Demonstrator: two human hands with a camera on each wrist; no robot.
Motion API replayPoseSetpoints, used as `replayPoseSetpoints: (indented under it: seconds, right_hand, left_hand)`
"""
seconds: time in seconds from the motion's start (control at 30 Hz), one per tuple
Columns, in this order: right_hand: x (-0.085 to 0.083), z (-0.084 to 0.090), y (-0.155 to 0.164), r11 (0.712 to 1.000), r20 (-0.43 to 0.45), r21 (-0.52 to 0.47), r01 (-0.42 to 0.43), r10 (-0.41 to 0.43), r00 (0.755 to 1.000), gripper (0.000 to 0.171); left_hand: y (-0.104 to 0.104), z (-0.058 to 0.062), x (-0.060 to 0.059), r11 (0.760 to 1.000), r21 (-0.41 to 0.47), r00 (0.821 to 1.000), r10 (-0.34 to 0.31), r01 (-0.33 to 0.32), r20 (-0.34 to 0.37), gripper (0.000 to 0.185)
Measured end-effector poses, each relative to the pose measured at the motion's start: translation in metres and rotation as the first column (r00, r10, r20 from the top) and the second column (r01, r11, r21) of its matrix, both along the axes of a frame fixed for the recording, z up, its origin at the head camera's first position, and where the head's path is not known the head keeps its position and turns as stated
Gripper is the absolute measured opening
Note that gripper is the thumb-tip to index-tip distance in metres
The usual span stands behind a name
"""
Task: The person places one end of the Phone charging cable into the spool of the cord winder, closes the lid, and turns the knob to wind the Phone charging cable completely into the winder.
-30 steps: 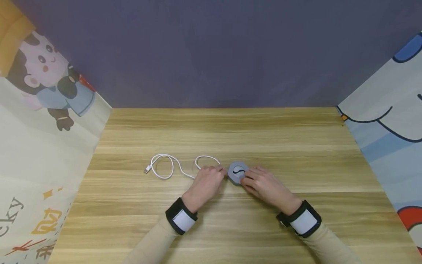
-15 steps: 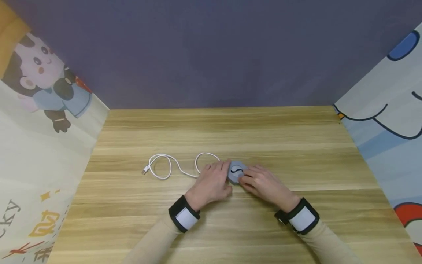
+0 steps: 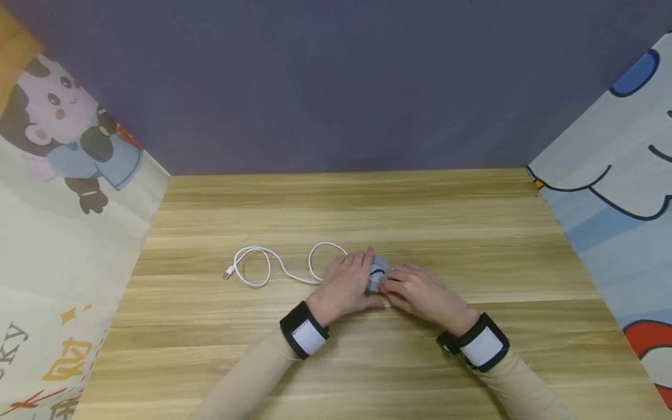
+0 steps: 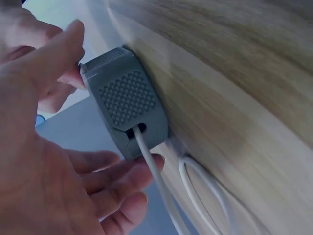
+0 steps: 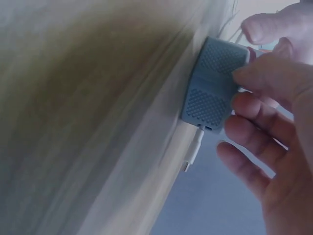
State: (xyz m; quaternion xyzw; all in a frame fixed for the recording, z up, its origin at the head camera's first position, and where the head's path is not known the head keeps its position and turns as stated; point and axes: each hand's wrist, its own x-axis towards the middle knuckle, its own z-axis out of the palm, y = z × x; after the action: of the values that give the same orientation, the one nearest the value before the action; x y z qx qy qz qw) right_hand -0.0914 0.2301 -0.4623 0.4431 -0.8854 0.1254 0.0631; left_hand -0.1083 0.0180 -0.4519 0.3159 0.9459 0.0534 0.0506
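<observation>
Wood tabletop [image 3: 336, 198] w/ grey cable winder [image 3: 377, 275] mid-front, now cupped on both sides: left hand [image 3: 349, 286] moved off white cable [image 3: 262, 265] onto winder's left edge, right hand [image 3: 420, 291] pinching right edge w/ fingertips, so apparently steadied for winding.

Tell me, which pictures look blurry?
Head view: sharp, evenly lit, the white cable and table clear. Right wrist view: the wood smears into streaks, though the grey box stays fairly crisp. Left wrist view: the left hand up close looks soft.
</observation>
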Motion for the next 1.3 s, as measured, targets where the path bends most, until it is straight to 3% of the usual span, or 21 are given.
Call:
replayPoseSetpoints:
  seconds: [0.23, 0.57, 0.83, 1.03, 1.3]
  right_hand:
    - [0.000, 0.002, 0.002, 0.999, 0.050, 0.030, 0.010, -0.012, 0.999, 0.020]
    - [-0.002, 0.003, 0.006, 0.999, 0.076, -0.051, 0.016, -0.012, 0.997, 0.022]
    - [-0.006, 0.006, 0.009, 0.981, 0.050, -0.172, 0.094, -0.087, 0.995, 0.028]
    - [-0.010, 0.007, 0.012, 0.967, 0.046, -0.220, 0.132, -0.125, 0.991, 0.044]
    - [-0.015, 0.008, 0.013, 0.960, 0.024, -0.232, 0.156, -0.154, 0.988, 0.048]
  left_hand:
    - [0.006, -0.003, -0.001, 0.999, -0.036, 0.999, 0.030, -0.030, -0.016, 0.111]
    - [0.011, -0.012, -0.002, 0.998, -0.037, 0.998, 0.047, -0.049, -0.039, 0.093]
    - [0.009, -0.016, -0.002, 0.999, 0.026, 0.995, 0.041, -0.039, -0.088, 0.083]
    - [0.005, -0.014, -0.003, 0.997, 0.074, 0.991, 0.034, -0.025, -0.131, 0.082]
    - [-0.006, -0.003, -0.004, 0.971, 0.240, 0.990, 0.032, 0.002, -0.136, 0.085]
